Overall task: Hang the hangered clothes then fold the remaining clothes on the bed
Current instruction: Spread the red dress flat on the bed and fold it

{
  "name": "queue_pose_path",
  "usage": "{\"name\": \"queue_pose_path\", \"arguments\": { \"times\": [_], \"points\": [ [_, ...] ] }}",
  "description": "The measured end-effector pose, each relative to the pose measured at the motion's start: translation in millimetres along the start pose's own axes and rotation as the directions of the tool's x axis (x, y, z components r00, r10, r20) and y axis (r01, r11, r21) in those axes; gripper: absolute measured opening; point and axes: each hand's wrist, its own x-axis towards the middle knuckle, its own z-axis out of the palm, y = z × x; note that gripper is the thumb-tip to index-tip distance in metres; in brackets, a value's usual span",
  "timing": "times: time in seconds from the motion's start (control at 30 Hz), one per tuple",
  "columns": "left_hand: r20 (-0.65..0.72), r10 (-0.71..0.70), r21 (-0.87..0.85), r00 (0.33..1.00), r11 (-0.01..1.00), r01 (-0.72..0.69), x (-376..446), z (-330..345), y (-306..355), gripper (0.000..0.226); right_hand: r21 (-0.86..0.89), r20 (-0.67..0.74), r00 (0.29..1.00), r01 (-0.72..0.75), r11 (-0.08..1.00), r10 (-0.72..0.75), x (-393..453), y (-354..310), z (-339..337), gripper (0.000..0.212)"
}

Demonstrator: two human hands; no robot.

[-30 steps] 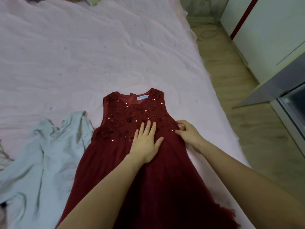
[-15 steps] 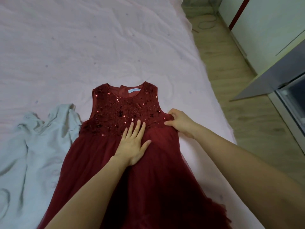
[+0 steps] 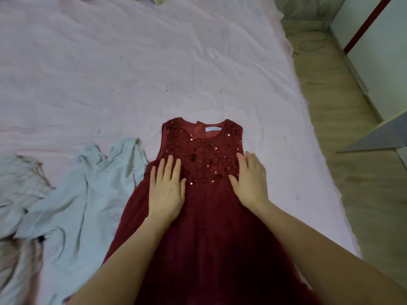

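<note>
left hand [image 3: 166, 190] flat, fingers straight, now nearer the red dress's [image 3: 204, 216] left edge | right hand [image 3: 251, 179] has let go its pinch, lies open on the waist | dress flat on bed [image 3: 154, 73], pale garment [image 3: 72, 194] beside

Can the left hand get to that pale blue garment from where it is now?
Probably yes. The left hand lies flat on the red dress, and the pale blue garment lies right beside the dress on that side, with nothing between them on the bed.
</note>
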Motion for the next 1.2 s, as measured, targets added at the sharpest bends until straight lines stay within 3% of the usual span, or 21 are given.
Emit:
{"name": "queue_pose_path", "arguments": {
  "times": [0.03,0.1,0.2,0.33,0.47,0.63,0.7,0.8,0.9,0.97,1.07,1.2],
  "points": [
    [-0.026,-0.141,-0.048,0.990,0.989,0.140,3,-4,-14,0.051,0.013,0.035,0.991,0.128,0.992,-0.128,-4,-12,4,0.063],
    [0.063,-0.383,-0.169,0.922,0.906,0.388,12,-11,-32,0.049,0.000,0.175,0.948,0.271,0.963,-0.267,-12,-28,14,0.063],
    [0.180,-0.516,-0.219,0.837,0.809,0.546,26,-18,-52,0.038,0.048,0.303,0.912,0.276,0.960,-0.277,-21,-51,32,0.079],
    [0.233,-0.460,-0.236,0.857,0.828,0.509,31,-22,-56,0.035,0.048,0.376,0.889,0.262,0.964,-0.261,-36,-76,55,0.084],
    [0.055,-0.324,-0.326,0.944,0.888,0.324,18,-22,-65,0.038,0.005,0.404,0.869,0.311,0.950,-0.286,-44,-97,64,0.081],
    [0.088,-0.176,-0.319,0.981,0.928,0.195,-13,-23,-81,0.052,-0.084,0.510,0.829,0.315,0.946,-0.231,-37,-105,70,0.067],
    [0.063,-0.184,-0.395,0.981,0.898,0.194,-36,-34,-78,0.056,-0.055,0.450,0.866,0.268,0.962,-0.216,-43,-112,62,0.066],
    [0.154,-0.329,-0.411,0.932,0.836,0.363,-80,-58,-78,0.051,0.086,0.257,0.940,0.207,0.974,-0.223,-75,-125,38,0.059],
    [0.439,-0.371,-0.233,0.818,0.832,0.503,-139,-71,-96,0.054,0.184,0.308,0.920,0.191,0.964,-0.241,-138,-134,18,0.053],
    [0.551,-0.381,-0.128,0.742,0.841,0.526,-177,-75,-108,0.059,0.161,0.348,0.909,0.184,0.970,-0.230,-179,-141,12,0.056],
    [0.613,-0.408,-0.101,0.677,0.809,0.579,-222,-77,-122,0.072,0.113,0.399,0.901,0.134,0.984,-0.169,-232,-156,15,0.064],
    [0.662,-0.351,-0.226,0.662,0.749,0.623,-262,-83,-139,0.087,0.046,0.398,0.915,0.056,0.997,-0.070,-296,-188,32,0.074]
  ]
}}
